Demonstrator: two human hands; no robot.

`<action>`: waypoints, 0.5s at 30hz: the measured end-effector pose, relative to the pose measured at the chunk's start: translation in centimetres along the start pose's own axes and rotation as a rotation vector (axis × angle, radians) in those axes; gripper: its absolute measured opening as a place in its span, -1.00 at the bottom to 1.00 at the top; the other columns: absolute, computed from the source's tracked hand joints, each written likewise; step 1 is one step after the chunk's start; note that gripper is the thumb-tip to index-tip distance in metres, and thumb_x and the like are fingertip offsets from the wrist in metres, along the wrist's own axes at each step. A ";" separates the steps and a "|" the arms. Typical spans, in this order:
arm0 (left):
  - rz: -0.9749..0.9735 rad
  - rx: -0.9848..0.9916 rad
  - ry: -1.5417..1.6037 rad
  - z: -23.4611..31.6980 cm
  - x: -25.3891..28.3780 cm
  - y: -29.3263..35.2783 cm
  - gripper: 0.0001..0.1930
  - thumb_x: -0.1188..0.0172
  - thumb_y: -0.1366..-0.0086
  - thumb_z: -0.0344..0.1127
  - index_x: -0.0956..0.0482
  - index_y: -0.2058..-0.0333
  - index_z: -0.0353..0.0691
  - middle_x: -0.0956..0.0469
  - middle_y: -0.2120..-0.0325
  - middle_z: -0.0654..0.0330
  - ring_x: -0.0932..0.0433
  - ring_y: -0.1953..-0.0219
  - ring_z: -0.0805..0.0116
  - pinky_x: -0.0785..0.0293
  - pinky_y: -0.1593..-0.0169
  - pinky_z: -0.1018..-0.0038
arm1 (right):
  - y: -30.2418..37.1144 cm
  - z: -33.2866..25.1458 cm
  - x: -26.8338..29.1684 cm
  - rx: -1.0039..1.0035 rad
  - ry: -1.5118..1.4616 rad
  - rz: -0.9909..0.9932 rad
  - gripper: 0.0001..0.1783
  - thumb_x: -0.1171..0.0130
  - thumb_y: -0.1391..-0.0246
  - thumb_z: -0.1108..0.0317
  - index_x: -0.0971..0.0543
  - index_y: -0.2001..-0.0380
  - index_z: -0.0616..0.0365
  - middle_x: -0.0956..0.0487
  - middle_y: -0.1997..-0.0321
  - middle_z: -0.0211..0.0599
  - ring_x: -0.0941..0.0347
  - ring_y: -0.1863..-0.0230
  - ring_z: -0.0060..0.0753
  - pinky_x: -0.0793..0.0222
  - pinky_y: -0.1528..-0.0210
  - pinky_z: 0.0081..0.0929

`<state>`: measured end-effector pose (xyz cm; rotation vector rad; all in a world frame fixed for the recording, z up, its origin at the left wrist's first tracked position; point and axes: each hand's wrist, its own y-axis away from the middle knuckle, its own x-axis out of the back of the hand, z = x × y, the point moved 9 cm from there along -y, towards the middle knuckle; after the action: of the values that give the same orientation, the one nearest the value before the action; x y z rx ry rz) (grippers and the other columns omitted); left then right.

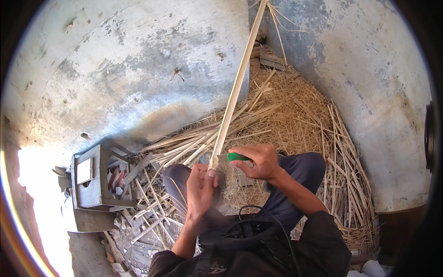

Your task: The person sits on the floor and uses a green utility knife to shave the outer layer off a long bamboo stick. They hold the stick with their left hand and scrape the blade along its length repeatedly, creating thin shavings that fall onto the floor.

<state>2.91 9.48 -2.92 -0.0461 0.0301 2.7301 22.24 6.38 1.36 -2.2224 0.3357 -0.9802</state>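
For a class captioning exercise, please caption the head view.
Left fingers grip a long, pale woody strip; right fingers hold a green-handled, metal-bladed tool beside it.

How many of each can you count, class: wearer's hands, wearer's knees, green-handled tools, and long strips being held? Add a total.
Hands: 2 (left hand, right hand)
Knees: 2 (left knee, right knee)
Green-handled tool: 1
Long held strip: 1
Total: 6

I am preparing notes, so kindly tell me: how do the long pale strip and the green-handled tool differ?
The long pale strip is far longer than the green-handled tool. The strip is pale; the tool's handle is bright green. The left hand holds the strip's lower end; the right hand grips the tool. Both are held.
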 end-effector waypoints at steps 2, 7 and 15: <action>-0.004 -0.006 0.031 -0.2 -0.1 0.0 -0.83 -0.07 -0.64 -0.31 -0.44 0.04 -0.33 -0.47 0.45 0.34 -0.31 0.42 0.63 -0.29 0.30 0.61 | -0.1 0.3 0.2 -0.002 -0.003 0.024 -0.64 -0.53 -0.11 0.04 -0.80 0.13 -0.01 -0.78 0.36 -0.35 -0.69 0.49 -0.35 -0.53 0.48 -0.43; 0.018 -0.052 -0.003 -0.5 0.1 0.1 -0.85 -0.08 -0.64 -0.27 -0.42 0.10 -0.23 -0.44 0.50 0.36 -0.21 0.56 0.74 -0.06 0.49 0.70 | -0.4 0.4 0.3 -0.025 0.009 0.016 -0.67 -0.53 -0.11 0.05 -0.81 0.15 -0.02 -0.79 0.34 -0.34 -0.71 0.46 -0.34 -0.56 0.45 -0.44; 0.009 -0.029 -0.011 -0.7 0.4 0.4 -0.86 -0.07 -0.64 -0.29 -0.41 0.11 -0.23 -0.44 0.50 0.36 -0.21 0.54 0.75 -0.06 0.49 0.71 | -0.4 0.8 0.4 -0.025 0.010 0.022 -0.66 -0.54 -0.10 0.06 -0.82 0.15 -0.01 -0.80 0.33 -0.33 -0.72 0.45 -0.34 -0.57 0.44 -0.44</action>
<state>2.41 9.22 -3.65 -0.0395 -0.0124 2.7401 23.09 6.87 1.42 -2.2319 0.3780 -0.9799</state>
